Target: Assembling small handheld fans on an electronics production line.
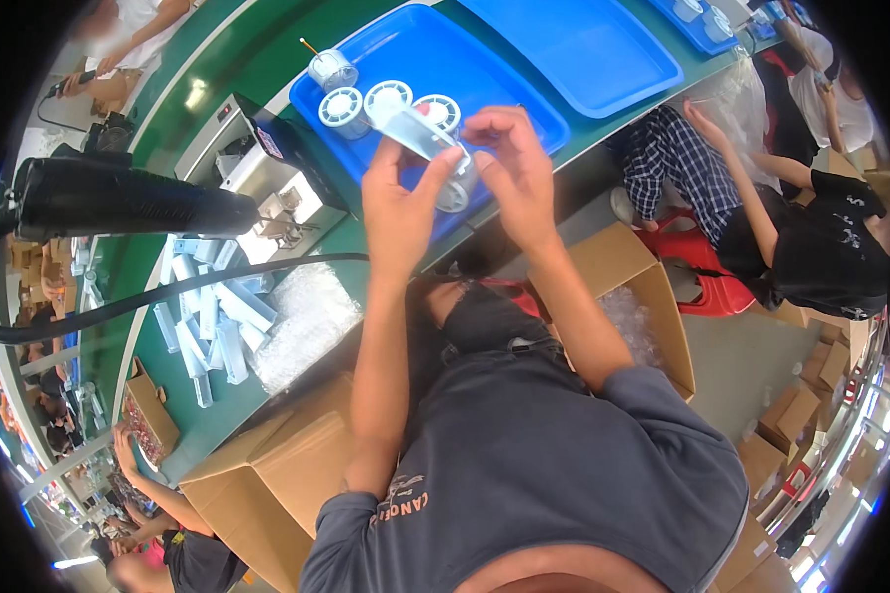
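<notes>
Over the near edge of a blue tray (420,30), my left hand (398,212) pinches a pale translucent plastic housing (412,130) between thumb and fingers, tilted down toward the right. My right hand (520,188) is curled beside the housing's lower end, its thumb and fingers apart; whether a fingertip touches the part is hard to see. Behind my hands, several white round slotted caps, one of them a cap (342,107) at the left, sit on clear cylinders in the tray. A clear cup (332,69) with a thin orange-tipped stick stands at the tray's left rim.
A small metal bench machine (285,193) stands left of the tray. Several pale plastic housings (208,301) are piled beside bubble wrap (311,311). A black tool (133,198) with a cable hangs at left. Cardboard boxes (653,287) flank me; another person (821,237) sits at right.
</notes>
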A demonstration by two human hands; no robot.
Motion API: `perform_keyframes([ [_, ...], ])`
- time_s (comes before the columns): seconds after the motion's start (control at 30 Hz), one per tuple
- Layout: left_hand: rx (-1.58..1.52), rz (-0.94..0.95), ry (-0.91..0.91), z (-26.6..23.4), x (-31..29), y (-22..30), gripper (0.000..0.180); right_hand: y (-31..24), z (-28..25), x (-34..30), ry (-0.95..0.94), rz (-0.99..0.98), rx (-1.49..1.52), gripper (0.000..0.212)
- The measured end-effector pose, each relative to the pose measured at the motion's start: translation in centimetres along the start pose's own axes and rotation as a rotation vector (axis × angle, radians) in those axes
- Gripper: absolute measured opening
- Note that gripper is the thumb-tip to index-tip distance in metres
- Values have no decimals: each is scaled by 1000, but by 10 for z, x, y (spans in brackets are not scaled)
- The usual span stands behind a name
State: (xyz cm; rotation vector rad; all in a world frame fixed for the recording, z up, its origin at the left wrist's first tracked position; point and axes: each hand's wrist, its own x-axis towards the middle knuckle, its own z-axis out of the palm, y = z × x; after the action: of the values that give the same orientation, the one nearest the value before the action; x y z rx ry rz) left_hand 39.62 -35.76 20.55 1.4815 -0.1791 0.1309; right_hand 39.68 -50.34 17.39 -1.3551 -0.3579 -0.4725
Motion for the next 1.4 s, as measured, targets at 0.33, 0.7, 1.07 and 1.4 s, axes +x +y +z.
perform_keyframes([
  [0.33, 522, 147, -342, -22, -19, 2, 71, -49, -18, 40, -426, 319, -316, 33],
  [0.7, 523, 46, -166, -28, -20, 4, 68, -46, -8, 28, -339, -1, -627, 43],
  [1.07, 382, 81, -136, -34, -19, -7, 54, -34, -10, 20, -382, -98, -720, 44],
  [1.4, 412, 97, -132, -33, -20, -6, 56, -33, -11, 22, -402, -67, -698, 42],
])
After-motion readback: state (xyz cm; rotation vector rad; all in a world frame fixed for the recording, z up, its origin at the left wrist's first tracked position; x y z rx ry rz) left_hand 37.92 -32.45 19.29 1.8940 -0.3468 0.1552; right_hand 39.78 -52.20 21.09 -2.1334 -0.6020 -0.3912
